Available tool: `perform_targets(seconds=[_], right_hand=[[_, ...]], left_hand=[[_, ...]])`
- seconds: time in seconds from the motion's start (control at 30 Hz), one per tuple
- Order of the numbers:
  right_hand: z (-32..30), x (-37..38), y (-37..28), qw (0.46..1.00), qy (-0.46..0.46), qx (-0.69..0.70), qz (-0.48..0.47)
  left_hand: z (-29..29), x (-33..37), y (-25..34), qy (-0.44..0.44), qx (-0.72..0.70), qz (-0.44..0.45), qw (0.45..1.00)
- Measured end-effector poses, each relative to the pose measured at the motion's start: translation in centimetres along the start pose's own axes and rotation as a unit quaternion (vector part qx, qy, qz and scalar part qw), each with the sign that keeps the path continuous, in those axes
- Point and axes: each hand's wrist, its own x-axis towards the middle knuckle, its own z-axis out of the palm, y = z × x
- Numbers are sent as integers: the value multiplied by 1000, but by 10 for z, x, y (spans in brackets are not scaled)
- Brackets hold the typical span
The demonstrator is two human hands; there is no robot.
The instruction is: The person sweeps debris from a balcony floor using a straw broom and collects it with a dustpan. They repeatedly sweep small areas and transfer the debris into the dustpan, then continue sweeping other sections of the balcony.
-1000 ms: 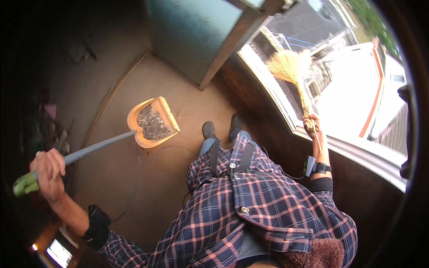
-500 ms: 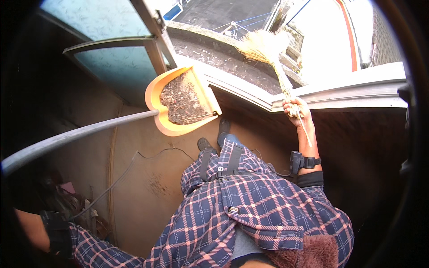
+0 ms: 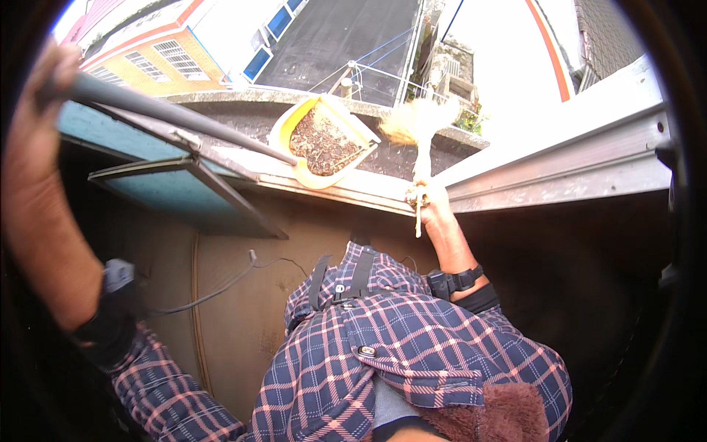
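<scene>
Dustpan (image 3: 319, 177), yellow and long-handled, is over the far window sill (image 3: 361, 196), its grey handle (image 3: 184, 115) gripped by the left hand (image 3: 40, 103). To its right, a smaller straw broom (image 3: 422, 147) points far, the right hand (image 3: 431, 200) closed around its stem. Dark debris (image 3: 322, 144) lies in the pan.

Dustpan (image 3: 315, 179): debris (image 3: 324, 144) inside. Left of it, left hand (image 3: 46, 96) on the handle (image 3: 188, 116). Just right of it, straw hand broom (image 3: 422, 144) in right hand (image 3: 436, 200). Beyond it, flat roof (image 3: 342, 48). Nearer than it, window sill (image 3: 353, 195), then cable (image 3: 213, 295).
</scene>
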Motion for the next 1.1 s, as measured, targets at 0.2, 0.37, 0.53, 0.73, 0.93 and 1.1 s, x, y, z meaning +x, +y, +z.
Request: perform_targets(seconds=[0.2,0.37,0.53,0.73,0.93,1.1], right_hand=[[5,-10,-21,998,1,51,24],[28,-30,-38,987,88,81,104],[56,-56,-51,973,172,139,69],[75,-60,-77,949,208,237,29],[133,-20,-130,902,271,327,-74],[157,26,-193,861,351,341,-142]], left_hand=[[157,23,-59,100,-145,-64,982],[143,-19,-104,218,-159,-161,949],[204,3,-180,147,-107,-131,975],[214,17,-238,67,-172,-105,977],[227,53,-265,12,-179,-190,965],[245,78,-271,-12,-119,-226,967]])
